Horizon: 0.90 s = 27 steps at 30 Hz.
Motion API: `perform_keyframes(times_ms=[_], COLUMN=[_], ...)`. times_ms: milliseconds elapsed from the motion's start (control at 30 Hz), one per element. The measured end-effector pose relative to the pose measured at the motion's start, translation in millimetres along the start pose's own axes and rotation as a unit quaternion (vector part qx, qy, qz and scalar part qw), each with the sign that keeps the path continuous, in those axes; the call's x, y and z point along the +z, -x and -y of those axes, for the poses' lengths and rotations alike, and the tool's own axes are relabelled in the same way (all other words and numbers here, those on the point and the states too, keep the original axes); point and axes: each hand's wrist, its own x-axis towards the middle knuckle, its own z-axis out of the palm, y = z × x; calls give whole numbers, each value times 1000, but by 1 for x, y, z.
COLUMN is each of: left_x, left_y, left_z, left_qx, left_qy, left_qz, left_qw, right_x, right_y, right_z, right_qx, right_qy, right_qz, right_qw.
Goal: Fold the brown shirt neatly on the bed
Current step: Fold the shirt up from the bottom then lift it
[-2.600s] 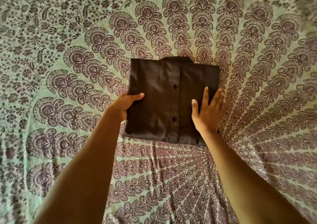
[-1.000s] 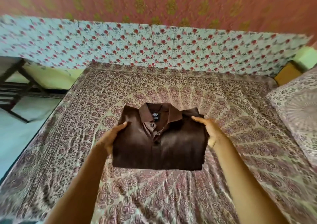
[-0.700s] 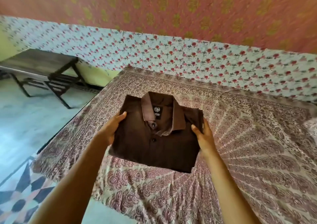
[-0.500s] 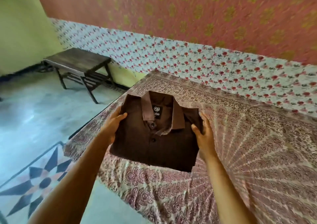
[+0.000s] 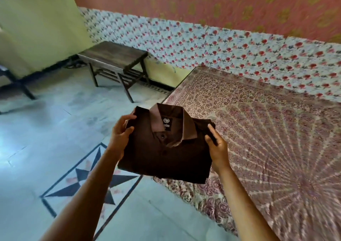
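I log folded brown shirt (image 5: pixel 166 154) gripped at side edges by left hand (image 5: pixel 121 133) and right hand (image 5: pixel 218 145); collar away; bed (image 5: pixel 276 130) lies rightward.

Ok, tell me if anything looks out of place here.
The shirt is folded tidily, collar up, but it is not on the bed: the left hand and right hand hold it in the air over the bed's edge, partly above the floor. Nothing looks damaged.

Dark wooden bench (image 5: pixel 112 56) near green wall (image 5: pixel 36 19); pale floor (image 5: pixel 36 130) with star inlay (image 5: pixel 88 183), floral wall cloth (image 5: pixel 221 45)
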Motion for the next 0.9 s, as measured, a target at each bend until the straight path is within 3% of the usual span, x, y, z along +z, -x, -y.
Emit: perform_keyframes(times_ms=[200, 533, 900], left_x=[-63, -74, -65], left_y=[-31, -96, -232], left_z=[44, 132, 212], left_qx=[-68, -213, -232], left_qy=[-44, -112, -172], left_qz=[38, 105, 146], left_qw=[996, 965, 946], right_x=[65, 100, 142], right_y=[19, -1, -97], right_z=[-40, -120, -199], right_qx=[53, 161, 200], right_qy=[60, 105, 133], right_qz=[-54, -97, -145], right_qw=[995, 977, 960])
